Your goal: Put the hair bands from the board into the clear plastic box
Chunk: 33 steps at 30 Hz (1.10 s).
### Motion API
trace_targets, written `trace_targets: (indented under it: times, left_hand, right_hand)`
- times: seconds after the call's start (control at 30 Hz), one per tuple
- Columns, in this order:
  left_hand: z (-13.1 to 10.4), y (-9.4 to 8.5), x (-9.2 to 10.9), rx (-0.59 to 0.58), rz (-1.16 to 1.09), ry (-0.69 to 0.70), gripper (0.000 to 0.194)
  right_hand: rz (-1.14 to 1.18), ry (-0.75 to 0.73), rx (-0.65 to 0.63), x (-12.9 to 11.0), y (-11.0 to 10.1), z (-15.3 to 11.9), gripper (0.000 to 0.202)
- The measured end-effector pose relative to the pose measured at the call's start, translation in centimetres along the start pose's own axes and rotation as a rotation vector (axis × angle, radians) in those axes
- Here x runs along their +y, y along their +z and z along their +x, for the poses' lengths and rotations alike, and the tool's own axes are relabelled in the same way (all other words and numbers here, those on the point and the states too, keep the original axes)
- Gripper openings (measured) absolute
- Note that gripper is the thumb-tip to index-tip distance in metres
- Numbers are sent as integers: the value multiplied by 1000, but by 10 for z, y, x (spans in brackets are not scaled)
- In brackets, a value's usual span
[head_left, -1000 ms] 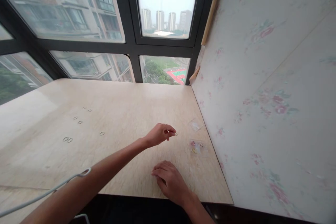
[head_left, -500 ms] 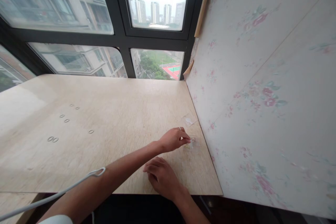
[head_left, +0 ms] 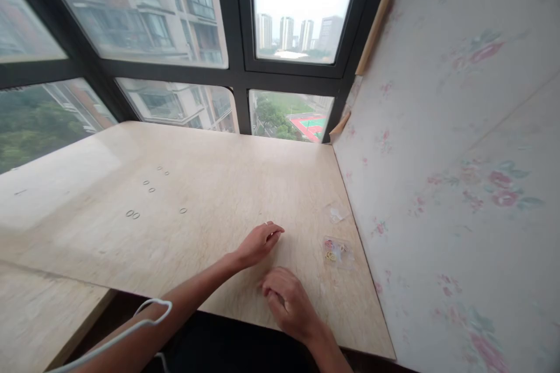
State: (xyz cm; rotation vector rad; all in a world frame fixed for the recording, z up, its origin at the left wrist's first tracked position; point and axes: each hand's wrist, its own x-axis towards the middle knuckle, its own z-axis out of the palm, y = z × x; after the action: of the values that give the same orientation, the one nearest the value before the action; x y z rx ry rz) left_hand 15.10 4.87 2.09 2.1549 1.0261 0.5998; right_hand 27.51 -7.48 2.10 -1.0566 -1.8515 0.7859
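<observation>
My left hand is above the marbled tabletop, its fingers pinched together. Anything between the fingertips is too small to make out. Close by and nearer to me, my right hand is curled into a loose fist; its palm side is hidden. To the right of both hands lies a small clear plastic box, holding little coloured rings or bands, some reddish and some yellow. Neither hand touches the box. Behind it is a crumpled clear plastic piece.
Several thin rings lie at the left, among them a pair and a single ring. A floral-papered wall borders the right side. Dark-framed windows stand behind. A white cable crosses my left forearm.
My left hand has come away from the plastic box and moved left, leaving the box in plain sight. My right hand stays curled near the front edge. The view has turned left.
</observation>
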Motion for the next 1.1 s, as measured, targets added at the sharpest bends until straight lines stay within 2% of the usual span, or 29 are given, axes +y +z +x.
trace_targets:
  times: [0.23, 0.47, 0.6, 0.73, 0.9, 1.0, 1.1]
  left_hand:
    - [-47, -25, -22, 150, -38, -145, 23]
    - [-88, -42, -36, 212, 46, -108, 25]
    - [-91, -43, -44, 276, 35, -124, 25]
    - [-83, -40, -50, 381, 23, -163, 24]
    - [-77, -39, -51, 444, 8, -209, 21]
    - [-77, -39, -51, 453, -8, -213, 21]
    - [-77, -37, -54, 460, -11, -231, 21]
  right_hand:
    - [36, -3, -52, 2, -2, -3, 17]
    - [-76, -22, -44, 18, 7, -6, 19]
    - [-101, -75, -12, 28, 8, -9, 16]
    - [-47, -25, -26, 29, 6, -4, 14]
    - [69, 77, -35, 12, 5, 29, 13]
    - [124, 60, -55, -3, 10, 65, 14]
    - [189, 10, -88, -14, 24, 110, 15]
